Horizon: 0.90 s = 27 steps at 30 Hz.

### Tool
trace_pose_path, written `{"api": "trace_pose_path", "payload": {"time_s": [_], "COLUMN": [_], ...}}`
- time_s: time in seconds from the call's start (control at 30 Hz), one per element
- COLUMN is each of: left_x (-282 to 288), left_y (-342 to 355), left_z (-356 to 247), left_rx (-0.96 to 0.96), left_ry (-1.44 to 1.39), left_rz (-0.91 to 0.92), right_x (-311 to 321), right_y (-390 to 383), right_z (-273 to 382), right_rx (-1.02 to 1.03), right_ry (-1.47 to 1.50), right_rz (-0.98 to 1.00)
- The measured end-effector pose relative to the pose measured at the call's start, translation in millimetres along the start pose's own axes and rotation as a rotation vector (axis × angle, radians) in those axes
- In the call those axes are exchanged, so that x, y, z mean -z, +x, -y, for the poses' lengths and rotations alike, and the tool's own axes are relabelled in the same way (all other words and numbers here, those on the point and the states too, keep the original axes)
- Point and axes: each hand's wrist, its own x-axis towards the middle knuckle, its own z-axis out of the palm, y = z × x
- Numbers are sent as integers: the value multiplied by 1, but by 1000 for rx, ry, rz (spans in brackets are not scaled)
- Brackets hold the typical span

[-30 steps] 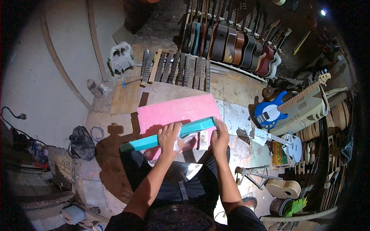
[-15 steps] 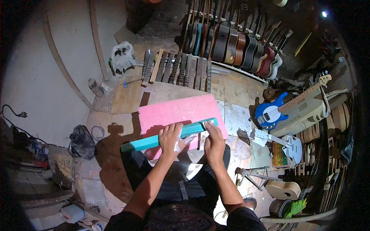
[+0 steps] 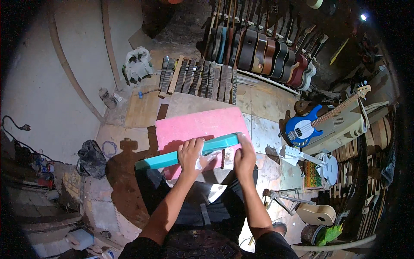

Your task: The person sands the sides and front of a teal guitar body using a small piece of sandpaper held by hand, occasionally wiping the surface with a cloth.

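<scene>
A long turquoise bar (image 3: 156, 161) lies slanted across a pink board (image 3: 197, 119) on my lap. My left hand (image 3: 190, 157), whitened with powder, is wrapped over the bar's middle. My right hand (image 3: 244, 157) grips the bar near its right end, fingertips at the end and thumb below. Between my hands, below the bar, are a pale dusty block (image 3: 229, 157) and a dark ridged strip (image 3: 223, 159). Some of the board is hidden under my hands and the bar.
Guitar necks (image 3: 198, 80) lie beyond the board. A rack of guitars (image 3: 258, 52) stands behind them. On the right are a blue bass (image 3: 299, 129), a white guitar (image 3: 327, 168) and a metal stand (image 3: 280, 196). A dark bag (image 3: 90, 159) sits on the left.
My right hand slid left onto the bar's top half a second ago, then back right and down toward its end, uncovering the pale block again. My left hand stays nearly in place.
</scene>
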Motion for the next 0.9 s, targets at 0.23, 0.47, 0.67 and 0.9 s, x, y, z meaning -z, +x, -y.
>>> {"api": "trace_pose_path", "payload": {"time_s": [0.23, 0.47, 0.67, 0.9], "left_x": [-6, -4, -1, -6], "left_y": [0, -1, 0, 0], "left_z": [2, 5, 3, 2], "left_rx": [-35, -26, -14, -4], "left_ry": [-8, -9, -6, -3], "left_rz": [-53, -49, -39, -28], "right_x": [2, 4, 0, 1], "right_y": [5, -2, -12, 5], "right_z": [-16, -4, 26, -8], "right_rx": [25, 36, 21, 15], "right_ry": [-37, 26, -12, -20], "right_rz": [-16, 52, 66, 1]}}
